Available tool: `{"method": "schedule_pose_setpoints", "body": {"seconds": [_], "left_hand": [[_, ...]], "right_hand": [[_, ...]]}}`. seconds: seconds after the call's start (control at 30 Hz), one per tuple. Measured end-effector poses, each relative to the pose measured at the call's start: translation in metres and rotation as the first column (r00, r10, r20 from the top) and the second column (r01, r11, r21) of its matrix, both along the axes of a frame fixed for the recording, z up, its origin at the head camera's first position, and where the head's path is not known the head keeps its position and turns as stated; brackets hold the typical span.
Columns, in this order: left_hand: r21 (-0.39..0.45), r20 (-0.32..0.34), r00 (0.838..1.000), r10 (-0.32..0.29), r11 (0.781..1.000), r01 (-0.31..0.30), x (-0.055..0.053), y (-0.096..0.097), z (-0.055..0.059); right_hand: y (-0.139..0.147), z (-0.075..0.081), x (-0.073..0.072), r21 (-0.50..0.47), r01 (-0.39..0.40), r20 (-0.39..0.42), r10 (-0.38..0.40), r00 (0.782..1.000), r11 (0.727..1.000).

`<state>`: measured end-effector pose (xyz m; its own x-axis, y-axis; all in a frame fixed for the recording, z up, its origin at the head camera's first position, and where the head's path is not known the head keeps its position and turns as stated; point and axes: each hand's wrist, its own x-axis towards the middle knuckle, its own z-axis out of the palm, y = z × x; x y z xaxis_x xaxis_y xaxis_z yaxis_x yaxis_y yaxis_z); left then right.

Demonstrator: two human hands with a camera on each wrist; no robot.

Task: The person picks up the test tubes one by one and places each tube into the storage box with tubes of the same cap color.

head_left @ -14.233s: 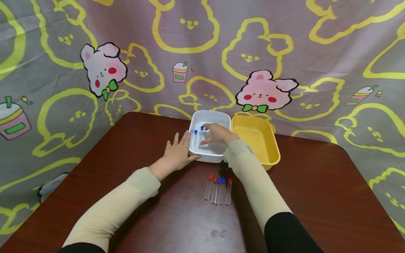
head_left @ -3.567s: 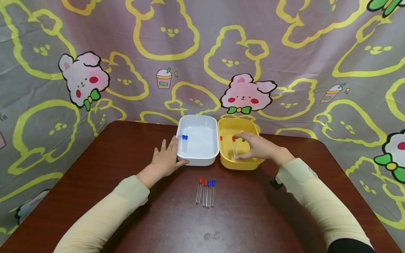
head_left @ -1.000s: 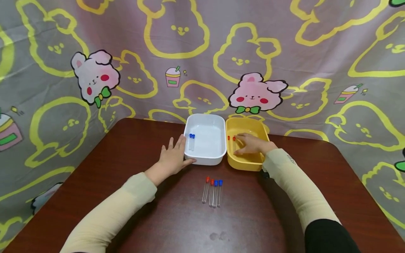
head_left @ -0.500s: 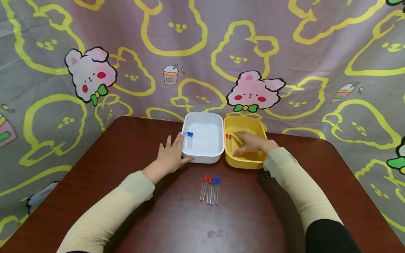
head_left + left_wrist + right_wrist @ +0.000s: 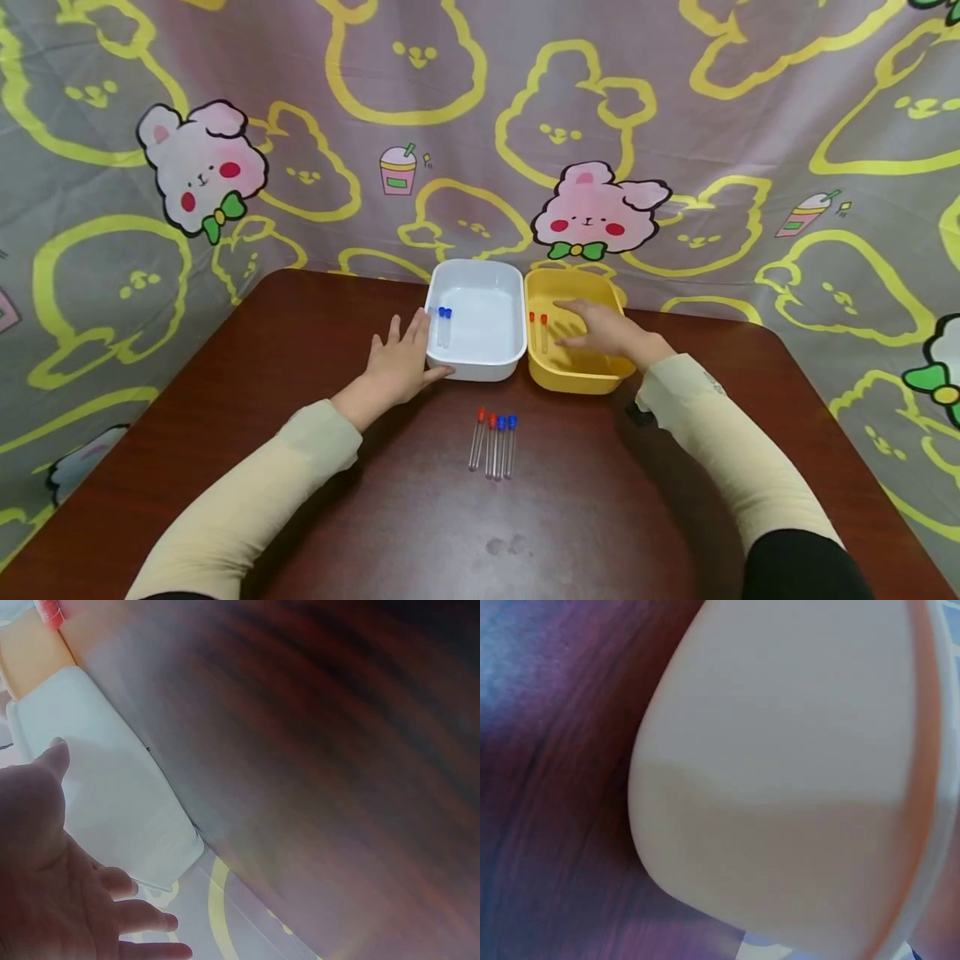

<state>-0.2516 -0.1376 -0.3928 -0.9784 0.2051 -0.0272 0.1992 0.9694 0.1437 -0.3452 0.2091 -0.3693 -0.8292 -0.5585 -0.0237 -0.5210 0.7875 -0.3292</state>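
Observation:
My left hand (image 5: 397,365) rests with spread fingers against the left side of the white bin (image 5: 480,371); the left wrist view shows its palm and straight fingers beside the bin's wall (image 5: 120,787). Two blue-capped test tubes (image 5: 444,329) lie side by side inside that bin. Over the yellow bin (image 5: 577,383) my right hand (image 5: 607,329) is held with thumb and fingers apart and nothing between them. Left of its fingertips, two red-capped test tubes (image 5: 543,333) lie in the yellow bin. The right wrist view shows mostly the yellow bin's outer wall (image 5: 780,750), pale there.
On the brown table (image 5: 420,517), in front of the bins, lies a row of several test tubes (image 5: 492,446), some red-capped, some blue-capped. The bins stand side by side near a patterned curtain (image 5: 450,100) behind the table.
Since the oldest frame, a second blue-capped tube has settled in the white bin and two red-capped tubes have come into the yellow one. My right hand has let go of the latter tube and drawn rightward.

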Motion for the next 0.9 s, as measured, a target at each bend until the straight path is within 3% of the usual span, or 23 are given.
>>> {"method": "schedule_pose_setpoints", "body": {"seconds": [0.17, 0.4, 0.6, 0.9], "left_hand": [[-0.001, 0.000, 1.000, -0.002, 1.000, 0.002, 0.001, -0.001, 0.000], [0.002, 0.002, 1.000, -0.004, 1.000, 0.004, 0.000, -0.001, 0.000], [-0.004, -0.004, 1.000, -0.007, 1.000, 0.007, 0.000, -0.001, 0.000], [0.016, -0.001, 1.000, -0.013, 1.000, 0.013, -0.001, -0.002, 0.002]], "right_hand": [[0.000, 0.003, 0.009, -0.060, 0.004, -0.068, -0.008, 0.998, 0.998], [-0.001, 0.006, 0.028, -0.186, 0.053, -0.135, -0.079, 0.988, 0.981], [-0.004, 0.001, 0.040, -0.245, 0.063, -0.130, -0.097, 0.987, 0.968], [-0.007, 0.001, 0.064, -0.325, -0.016, -0.172, -0.042, 0.984, 0.946]]}}
